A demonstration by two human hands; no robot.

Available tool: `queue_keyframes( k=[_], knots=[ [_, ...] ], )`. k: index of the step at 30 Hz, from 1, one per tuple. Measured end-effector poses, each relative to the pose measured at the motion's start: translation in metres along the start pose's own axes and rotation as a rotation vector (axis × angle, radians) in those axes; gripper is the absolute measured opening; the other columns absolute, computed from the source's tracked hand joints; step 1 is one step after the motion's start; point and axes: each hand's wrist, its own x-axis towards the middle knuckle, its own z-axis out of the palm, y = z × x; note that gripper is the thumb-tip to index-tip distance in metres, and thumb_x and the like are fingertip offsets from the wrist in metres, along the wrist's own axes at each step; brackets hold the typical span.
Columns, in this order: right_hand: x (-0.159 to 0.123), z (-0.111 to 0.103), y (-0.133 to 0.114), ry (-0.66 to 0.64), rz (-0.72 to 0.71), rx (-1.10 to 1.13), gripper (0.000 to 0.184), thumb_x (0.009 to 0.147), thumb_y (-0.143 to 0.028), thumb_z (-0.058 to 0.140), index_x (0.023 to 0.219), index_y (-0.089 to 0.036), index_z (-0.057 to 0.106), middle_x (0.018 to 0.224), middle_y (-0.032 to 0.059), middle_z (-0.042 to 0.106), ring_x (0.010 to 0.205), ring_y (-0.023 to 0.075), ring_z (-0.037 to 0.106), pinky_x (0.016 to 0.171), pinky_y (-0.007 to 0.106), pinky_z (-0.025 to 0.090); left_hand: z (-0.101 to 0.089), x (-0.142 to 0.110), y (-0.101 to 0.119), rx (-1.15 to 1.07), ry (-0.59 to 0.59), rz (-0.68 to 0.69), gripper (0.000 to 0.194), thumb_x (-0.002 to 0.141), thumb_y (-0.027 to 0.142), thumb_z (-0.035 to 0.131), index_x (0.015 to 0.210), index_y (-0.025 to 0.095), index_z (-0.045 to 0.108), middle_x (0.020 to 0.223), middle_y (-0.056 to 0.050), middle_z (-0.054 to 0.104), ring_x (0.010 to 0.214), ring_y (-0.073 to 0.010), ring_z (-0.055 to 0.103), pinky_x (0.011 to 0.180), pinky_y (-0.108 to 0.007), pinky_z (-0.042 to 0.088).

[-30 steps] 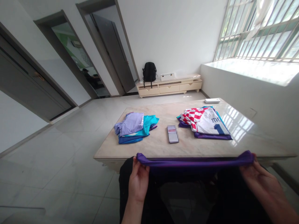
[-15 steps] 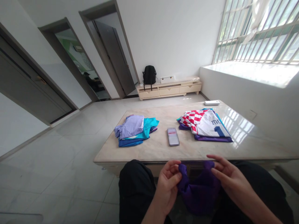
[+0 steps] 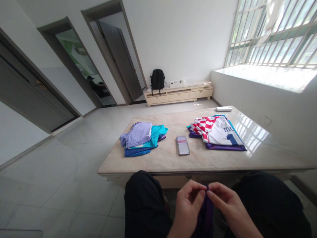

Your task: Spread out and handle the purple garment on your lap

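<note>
Purple garment [image 3: 205, 215] hangs bunched between your knees; your left hand [image 3: 188, 206] and right hand [image 3: 226, 206] pinch its top edge together, near the tabletop [image 3: 168, 158] edge.

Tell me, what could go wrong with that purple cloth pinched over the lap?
The purple cloth hangs bunched between the left hand and right hand, pinched only at its top, so it might slip toward the floor. Swung onto the table, it could knock the phone or disturb the folded pile.

White jersey [image 3: 224, 132], right of centre on the table: blue letters "MO" and a numeral "1".
</note>
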Motion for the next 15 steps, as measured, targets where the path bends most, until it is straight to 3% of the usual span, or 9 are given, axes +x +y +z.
queue_keyframes(
  k=[7,11,15],
  knots=[
    [-0.002,0.002,-0.003,0.016,-0.022,-0.080,0.036,0.068,-0.049,0.088,0.084,-0.018,0.079,0.082,0.0066,0.074,0.075,0.0189,0.065,0.067,0.024,0.053,0.001,-0.006,-0.006,0.289,0.020,0.288,0.018,0.100,0.026,0.057,0.105,0.025,0.075,0.097,-0.008,0.070,0.091,-0.0205,0.066,0.082,-0.028,0.051],
    [-0.003,0.004,-0.005,0.034,0.005,-0.076,0.041,0.066,-0.053,0.088,0.086,-0.017,0.079,0.080,0.0079,0.075,0.071,0.0198,0.066,0.061,0.025,0.054,0.002,-0.008,-0.012,0.427,0.018,0.506,0.023,0.100,0.013,0.052,0.113,0.022,0.070,0.099,-0.006,0.068,0.091,-0.0164,0.067,0.083,-0.025,0.053],
    [-0.004,0.004,-0.006,0.050,0.043,-0.052,0.044,0.064,-0.054,0.089,0.088,-0.018,0.080,0.084,0.0094,0.076,0.073,0.0219,0.069,0.059,0.026,0.056,0.001,-0.009,-0.016,0.515,0.041,0.618,0.031,0.097,0.005,0.054,0.119,0.023,0.066,0.103,-0.004,0.069,0.095,-0.0145,0.068,0.086,-0.023,0.055]
  ],
)
